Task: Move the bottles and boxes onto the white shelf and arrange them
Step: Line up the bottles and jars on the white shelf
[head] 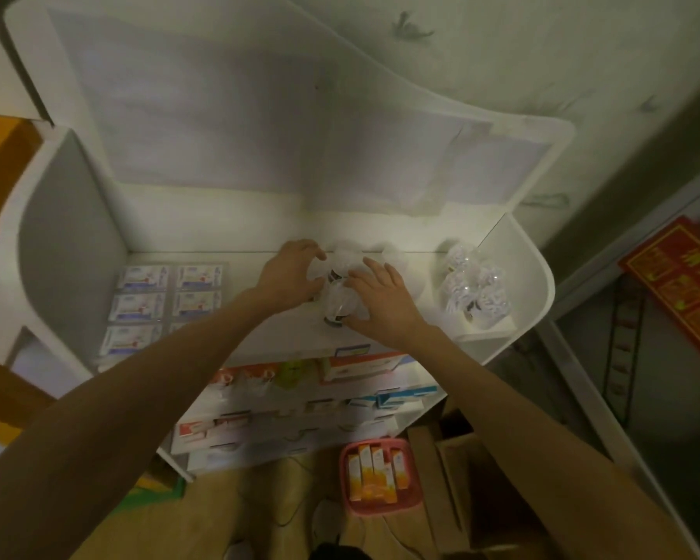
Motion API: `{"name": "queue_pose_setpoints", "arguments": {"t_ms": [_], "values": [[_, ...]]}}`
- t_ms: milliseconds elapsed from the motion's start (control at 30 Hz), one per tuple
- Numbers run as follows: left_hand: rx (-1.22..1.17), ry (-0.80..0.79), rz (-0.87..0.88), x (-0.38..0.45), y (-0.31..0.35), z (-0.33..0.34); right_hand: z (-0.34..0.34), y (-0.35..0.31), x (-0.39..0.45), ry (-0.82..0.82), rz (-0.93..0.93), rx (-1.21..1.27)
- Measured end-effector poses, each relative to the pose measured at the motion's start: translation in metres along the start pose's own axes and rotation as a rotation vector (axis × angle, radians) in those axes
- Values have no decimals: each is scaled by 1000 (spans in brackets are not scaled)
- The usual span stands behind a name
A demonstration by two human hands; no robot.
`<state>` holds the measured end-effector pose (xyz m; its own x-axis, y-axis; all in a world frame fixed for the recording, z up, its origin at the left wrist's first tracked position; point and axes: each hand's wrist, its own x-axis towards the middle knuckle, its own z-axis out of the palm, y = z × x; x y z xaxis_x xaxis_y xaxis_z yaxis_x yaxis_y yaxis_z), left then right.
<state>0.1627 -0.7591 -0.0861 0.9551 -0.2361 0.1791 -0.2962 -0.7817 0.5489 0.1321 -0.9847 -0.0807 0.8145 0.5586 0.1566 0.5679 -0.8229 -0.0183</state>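
On the top board of the white shelf [235, 341], both hands enclose a cluster of small bottles wrapped in clear plastic [338, 295]. My left hand [289, 276] curls around the cluster from the left. From the right, my right hand [384, 297] presses against it with its fingers mostly straight. Another group of wrapped bottles [471, 284] stands at the shelf's right end. Several flat white boxes with blue and red print [166, 297] lie in rows on the left part of the same board.
Lower boards of the shelf hold more boxes [360, 367]. A pink basket [380, 476] with several orange and white boxes sits on the floor below. Cardboard pieces [453, 450] lie to its right. A red sign [679, 284] leans at the right.
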Motion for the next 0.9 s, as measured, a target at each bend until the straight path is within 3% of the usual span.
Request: {"name": "queue_pose_setpoints", "arguments": {"t_ms": [267, 467, 600, 767, 900], "values": [[-15, 10, -55, 1, -1, -2, -3, 2, 2, -12, -97, -23], [-13, 15, -69, 1, -3, -2, 16, -8, -1, 102, -171, 44], [-48, 35, -43, -3, -5, -2, 15, -11, -7, 156, -140, 140], [-62, 238, 56, -21, -1, -5, 2, 30, -8, 272, 66, 189], [21, 76, 189, -36, 10, -9, -1, 47, -4, 113, 155, 82]]}}
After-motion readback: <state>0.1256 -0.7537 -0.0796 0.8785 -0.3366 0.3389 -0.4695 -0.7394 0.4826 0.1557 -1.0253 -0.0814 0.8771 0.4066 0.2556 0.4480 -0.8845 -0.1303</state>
